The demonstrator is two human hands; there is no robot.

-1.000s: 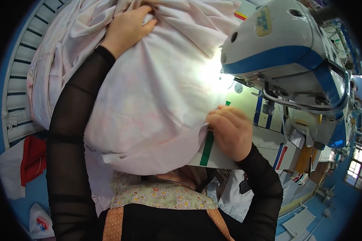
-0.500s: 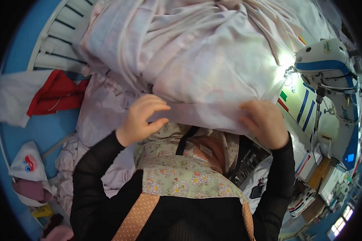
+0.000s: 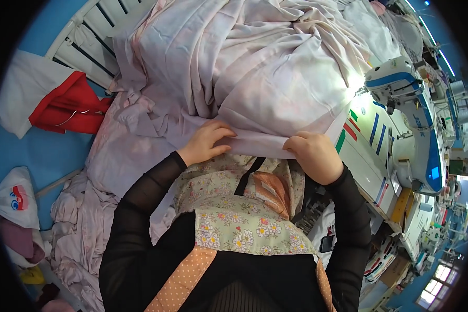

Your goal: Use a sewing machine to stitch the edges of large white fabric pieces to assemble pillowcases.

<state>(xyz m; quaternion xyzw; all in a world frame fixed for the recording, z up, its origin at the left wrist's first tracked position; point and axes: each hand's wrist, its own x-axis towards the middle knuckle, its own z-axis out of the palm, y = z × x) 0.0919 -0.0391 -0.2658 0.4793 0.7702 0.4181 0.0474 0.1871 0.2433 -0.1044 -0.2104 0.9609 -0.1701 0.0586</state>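
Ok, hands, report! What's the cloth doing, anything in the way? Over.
Left fingers parted at edge of pale cloth. Right fingers pinching it. Cloth bunched ahead, stretching toward sewing machine. Nothing seen in the way.

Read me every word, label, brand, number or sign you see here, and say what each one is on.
I won't copy out wording or brands, but here is where marks stand.
Sewing machine, white and blue: lettering on its arm.
Small lit blue screen on the machine: any characters too small to read.
White plastic bag: red and blue print, unclear whether it includes letters.
Pale cloth: no lettering visible.
Anything farther back: too small.
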